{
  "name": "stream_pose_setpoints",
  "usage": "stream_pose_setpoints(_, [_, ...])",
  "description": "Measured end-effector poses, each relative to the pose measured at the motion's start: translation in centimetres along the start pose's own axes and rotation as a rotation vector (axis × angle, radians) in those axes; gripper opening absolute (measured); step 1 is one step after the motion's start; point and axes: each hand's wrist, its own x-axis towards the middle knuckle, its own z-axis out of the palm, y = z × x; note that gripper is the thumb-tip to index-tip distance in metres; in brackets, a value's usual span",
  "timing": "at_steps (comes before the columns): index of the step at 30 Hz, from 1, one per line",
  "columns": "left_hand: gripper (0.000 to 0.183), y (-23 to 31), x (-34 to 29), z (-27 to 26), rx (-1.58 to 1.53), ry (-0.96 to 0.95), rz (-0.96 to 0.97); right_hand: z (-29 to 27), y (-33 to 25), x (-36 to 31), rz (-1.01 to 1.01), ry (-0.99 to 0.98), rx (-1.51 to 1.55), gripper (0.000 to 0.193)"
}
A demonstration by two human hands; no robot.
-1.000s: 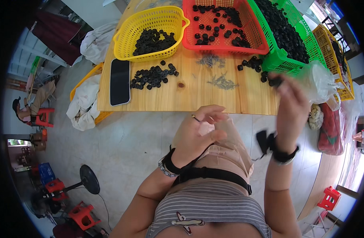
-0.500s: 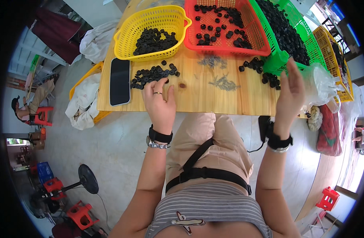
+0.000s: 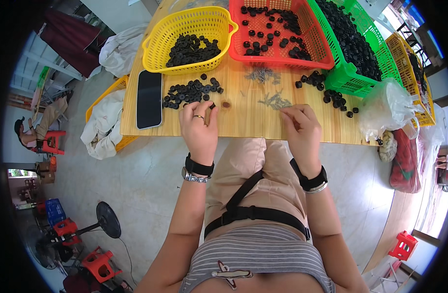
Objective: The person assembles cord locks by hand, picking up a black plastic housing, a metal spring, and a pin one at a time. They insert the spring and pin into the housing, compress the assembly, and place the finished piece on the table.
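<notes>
My left hand (image 3: 199, 128) is at the table's front edge, thumb and forefinger closed on a small black wheel-like piece (image 3: 212, 106). Just beyond it lies a loose heap of similar black round pieces (image 3: 190, 93). My right hand (image 3: 303, 134) reaches the near side of a small pile of thin grey metal pins (image 3: 275, 101), fingertips drawn together beside it. Whether a pin is between those fingertips is too small to tell. A second little pile of pins (image 3: 262, 75) lies farther back. Thicker black caps (image 3: 335, 100) are scattered right of my right hand.
A yellow basket (image 3: 153, 53), a red basket (image 3: 282, 63) and a green crate (image 3: 348, 85), all holding black pieces, line the back. A phone (image 3: 149, 100) lies at left, a clear plastic bag (image 3: 387, 110) at right. A fan (image 3: 108, 219) stands on the floor; a person (image 3: 31, 134) sits far left.
My right hand has come from the green crate's near corner leftward and nearer, down to the pins. My left hand stays almost in place, the black piece now showing at its fingertips.
</notes>
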Motion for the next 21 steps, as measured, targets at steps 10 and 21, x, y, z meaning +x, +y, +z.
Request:
stream_pose_setpoints(10, [0.014, 0.1, -0.2, 0.0, -0.029, 0.010, -0.008, 1.8, 0.0, 0.7, -0.199, 0.064, -0.202, 0.008])
stream_pose_setpoints(21, [0.013, 0.3, -0.2, -0.1, -0.017, 0.009, -0.013, 2.2, 0.4, 0.8, -0.120, 0.070, -0.158, 0.008])
